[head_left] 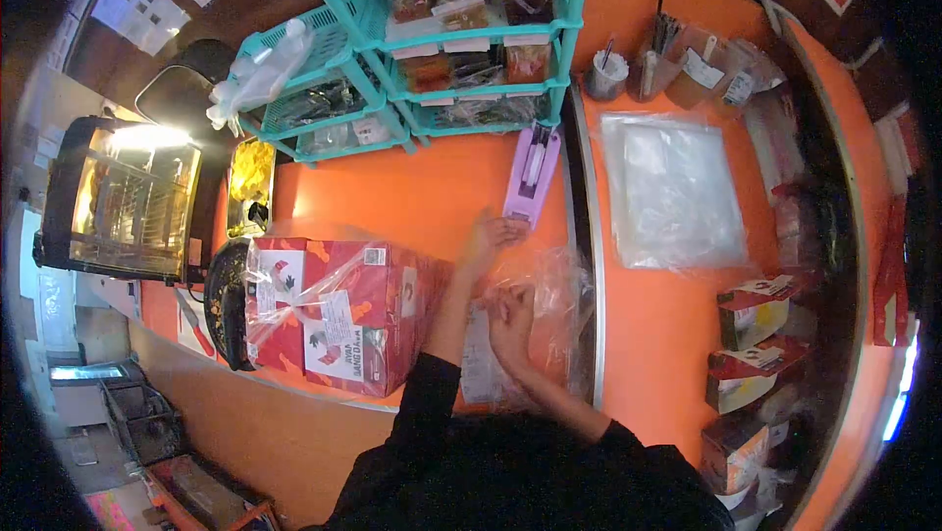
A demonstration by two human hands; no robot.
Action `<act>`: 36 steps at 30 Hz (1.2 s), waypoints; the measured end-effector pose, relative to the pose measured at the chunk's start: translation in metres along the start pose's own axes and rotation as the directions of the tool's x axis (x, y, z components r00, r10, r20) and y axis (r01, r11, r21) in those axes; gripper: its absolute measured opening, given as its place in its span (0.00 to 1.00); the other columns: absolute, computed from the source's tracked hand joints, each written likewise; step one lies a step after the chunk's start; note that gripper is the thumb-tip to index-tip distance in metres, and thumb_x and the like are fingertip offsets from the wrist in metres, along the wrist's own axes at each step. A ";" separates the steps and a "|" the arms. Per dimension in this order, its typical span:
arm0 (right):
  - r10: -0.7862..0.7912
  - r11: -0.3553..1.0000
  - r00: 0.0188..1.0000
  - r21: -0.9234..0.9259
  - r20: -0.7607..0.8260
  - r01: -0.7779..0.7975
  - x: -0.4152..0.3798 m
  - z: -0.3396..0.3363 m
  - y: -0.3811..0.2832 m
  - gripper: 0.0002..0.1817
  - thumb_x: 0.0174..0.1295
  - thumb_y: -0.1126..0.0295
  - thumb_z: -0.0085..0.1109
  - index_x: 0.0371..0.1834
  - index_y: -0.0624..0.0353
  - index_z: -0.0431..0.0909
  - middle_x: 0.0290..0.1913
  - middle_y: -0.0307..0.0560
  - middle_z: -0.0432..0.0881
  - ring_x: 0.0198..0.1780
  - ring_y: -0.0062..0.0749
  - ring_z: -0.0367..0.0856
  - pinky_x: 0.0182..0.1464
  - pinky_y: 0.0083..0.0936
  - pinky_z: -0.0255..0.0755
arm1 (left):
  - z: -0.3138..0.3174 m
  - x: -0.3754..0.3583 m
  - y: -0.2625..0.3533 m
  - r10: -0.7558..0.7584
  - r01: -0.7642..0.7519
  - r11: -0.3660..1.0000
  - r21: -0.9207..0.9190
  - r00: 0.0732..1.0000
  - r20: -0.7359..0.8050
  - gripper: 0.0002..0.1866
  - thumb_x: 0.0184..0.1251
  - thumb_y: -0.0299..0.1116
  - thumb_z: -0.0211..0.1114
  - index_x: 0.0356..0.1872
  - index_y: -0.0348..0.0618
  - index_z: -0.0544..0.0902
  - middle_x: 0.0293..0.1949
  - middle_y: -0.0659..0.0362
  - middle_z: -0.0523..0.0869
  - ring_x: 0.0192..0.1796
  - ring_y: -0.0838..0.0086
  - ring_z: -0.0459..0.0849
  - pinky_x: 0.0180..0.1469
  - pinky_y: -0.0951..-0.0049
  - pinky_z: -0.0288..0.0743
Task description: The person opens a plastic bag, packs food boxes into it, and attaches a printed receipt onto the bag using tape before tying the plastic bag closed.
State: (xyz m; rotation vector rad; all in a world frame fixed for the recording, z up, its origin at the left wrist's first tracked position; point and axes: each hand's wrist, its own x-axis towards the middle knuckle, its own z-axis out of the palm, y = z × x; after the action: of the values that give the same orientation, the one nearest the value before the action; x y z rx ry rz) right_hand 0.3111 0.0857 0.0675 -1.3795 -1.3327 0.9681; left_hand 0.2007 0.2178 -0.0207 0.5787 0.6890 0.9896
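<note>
My left hand (494,236) reaches to the near end of a purple tape dispenser (533,176), its fingers stretched out at the dispenser's edge. Whether a strip of tape is between the fingertips is too small to make out. Just below it, my right hand (512,323) is closed on gathered clear plastic of a bag (549,286). The clear bag spreads over the counter around that hand, and a pale printed sheet (483,359) shows through it. Left of my left forearm sit red printed food boxes (378,281) inside a tied clear plastic bag.
Turquoise basket racks (469,40) holding packets stand at the back. On the right side counter lie a stack of clear plastic bags (677,192) and several small boxes (754,315). A lit glass display warmer (132,202), a black bowl (231,305) and a red-handled knife (199,335) are at left.
</note>
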 end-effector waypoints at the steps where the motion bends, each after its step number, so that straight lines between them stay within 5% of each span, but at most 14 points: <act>1: 0.104 0.988 0.995 0.119 -0.005 -0.102 -0.009 -0.004 -0.007 0.06 0.59 0.72 0.57 0.29 0.64 0.76 0.36 0.48 0.64 0.40 0.36 0.69 0.40 0.28 0.67 | 0.014 -0.001 0.008 -0.041 0.041 0.999 -0.003 0.998 -0.037 0.36 0.71 0.59 0.37 0.48 0.32 0.79 0.48 0.48 0.83 0.50 0.64 0.81 0.58 0.66 0.70; 3: 0.198 0.953 0.980 0.236 -0.006 -0.191 -0.013 -0.011 -0.008 0.08 0.60 0.73 0.57 0.26 0.65 0.77 0.34 0.46 0.66 0.39 0.33 0.71 0.40 0.25 0.69 | 0.028 0.000 0.011 -0.036 0.045 0.993 0.110 0.995 -0.089 0.30 0.71 0.53 0.43 0.47 0.35 0.81 0.43 0.52 0.85 0.47 0.67 0.82 0.57 0.67 0.71; 5: 0.137 0.990 0.989 0.009 0.061 -0.138 -0.010 -0.021 0.007 0.06 0.60 0.74 0.56 0.26 0.64 0.78 0.36 0.46 0.70 0.39 0.31 0.73 0.37 0.23 0.70 | 0.041 -0.002 0.017 -0.019 0.051 0.974 0.219 0.990 -0.142 0.23 0.70 0.47 0.48 0.45 0.37 0.83 0.39 0.55 0.87 0.44 0.70 0.84 0.56 0.69 0.72; 7: 0.148 0.989 0.984 0.008 0.094 -0.150 -0.010 -0.024 0.016 0.06 0.59 0.75 0.56 0.26 0.64 0.78 0.38 0.46 0.71 0.39 0.31 0.74 0.37 0.23 0.70 | 0.054 -0.011 0.027 0.094 0.014 0.887 0.462 0.973 -0.211 0.16 0.66 0.39 0.57 0.40 0.37 0.85 0.37 0.56 0.87 0.41 0.73 0.84 0.51 0.71 0.74; 14: 0.217 0.973 0.969 0.053 0.119 -0.225 -0.009 -0.028 0.010 0.04 0.57 0.78 0.54 0.26 0.64 0.77 0.36 0.46 0.71 0.37 0.32 0.76 0.34 0.24 0.71 | 0.048 -0.007 0.020 0.120 0.036 0.847 0.530 0.959 -0.257 0.13 0.61 0.36 0.62 0.38 0.37 0.86 0.37 0.56 0.88 0.39 0.75 0.84 0.46 0.73 0.75; 18: 0.186 0.979 0.977 0.064 0.105 -0.193 -0.009 -0.030 0.019 0.05 0.56 0.78 0.54 0.25 0.65 0.77 0.36 0.46 0.71 0.36 0.31 0.76 0.33 0.24 0.71 | 0.049 -0.006 0.013 0.175 -0.036 0.910 0.413 0.937 -0.303 0.14 0.60 0.35 0.63 0.38 0.32 0.85 0.36 0.55 0.87 0.40 0.74 0.84 0.49 0.73 0.76; 23: 0.107 0.988 0.991 -0.115 0.074 -0.098 0.014 -0.053 0.007 0.03 0.55 0.77 0.56 0.26 0.65 0.78 0.32 0.47 0.75 0.31 0.29 0.78 0.32 0.24 0.72 | 0.053 0.001 0.005 0.347 -0.197 0.892 0.406 0.876 -0.337 0.08 0.55 0.30 0.66 0.30 0.35 0.87 0.29 0.56 0.87 0.31 0.76 0.83 0.39 0.75 0.76; 26: -0.010 0.977 0.997 -0.212 0.080 0.027 0.021 -0.066 0.028 0.04 0.56 0.75 0.57 0.30 0.66 0.79 0.29 0.46 0.78 0.29 0.28 0.78 0.34 0.23 0.72 | 0.058 -0.011 0.007 0.399 -0.107 0.800 0.591 0.831 -0.389 0.05 0.52 0.26 0.67 0.29 0.35 0.87 0.26 0.56 0.87 0.29 0.75 0.83 0.37 0.75 0.76; 28: -0.008 0.973 0.995 -0.229 0.100 0.030 0.032 -0.078 0.027 0.06 0.57 0.74 0.57 0.31 0.66 0.79 0.28 0.46 0.79 0.29 0.27 0.78 0.34 0.22 0.72 | 0.053 -0.016 -0.002 0.364 0.145 0.686 0.713 0.780 -0.509 0.04 0.52 0.25 0.67 0.28 0.36 0.86 0.24 0.56 0.86 0.28 0.75 0.83 0.37 0.75 0.76; 29: -0.004 0.969 0.995 -0.245 0.101 0.029 0.040 -0.084 0.024 0.07 0.58 0.73 0.57 0.33 0.67 0.79 0.28 0.45 0.79 0.29 0.26 0.78 0.35 0.22 0.72 | 0.056 -0.018 -0.003 0.374 0.140 0.685 0.715 0.774 -0.511 0.04 0.52 0.25 0.67 0.28 0.36 0.86 0.24 0.56 0.86 0.28 0.75 0.83 0.37 0.75 0.76; 32: 0.018 0.996 0.985 -0.092 0.174 -0.002 0.045 -0.108 -0.004 0.08 0.58 0.73 0.57 0.29 0.68 0.77 0.27 0.44 0.77 0.29 0.22 0.76 0.34 0.21 0.71 | 0.083 -0.060 -0.008 0.741 -0.134 0.547 0.826 0.537 -0.404 0.07 0.56 0.29 0.67 0.31 0.36 0.86 0.27 0.55 0.86 0.31 0.72 0.83 0.37 0.73 0.76; 33: 0.016 0.983 0.972 -0.181 0.235 0.027 0.044 -0.120 -0.019 0.09 0.56 0.75 0.59 0.23 0.67 0.73 0.24 0.43 0.75 0.28 0.18 0.71 0.31 0.20 0.68 | 0.108 -0.085 0.007 0.814 -0.178 0.466 0.866 0.469 -0.342 0.08 0.56 0.30 0.68 0.32 0.36 0.85 0.28 0.54 0.86 0.32 0.71 0.83 0.37 0.72 0.76; 36: -0.003 0.988 0.945 -0.147 0.328 0.054 0.030 -0.131 -0.046 0.12 0.54 0.77 0.61 0.18 0.66 0.68 0.19 0.40 0.71 0.24 0.16 0.66 0.27 0.20 0.63 | 0.142 -0.171 0.016 0.927 -0.039 0.077 0.996 0.370 -0.057 0.07 0.56 0.28 0.68 0.36 0.38 0.86 0.28 0.53 0.84 0.30 0.68 0.82 0.34 0.70 0.75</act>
State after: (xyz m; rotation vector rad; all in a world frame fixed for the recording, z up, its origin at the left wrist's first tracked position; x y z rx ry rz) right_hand 0.4299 0.0998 0.1447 -1.3487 -1.7017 1.1296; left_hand 0.2343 0.0544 0.1267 1.6742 2.0398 1.6100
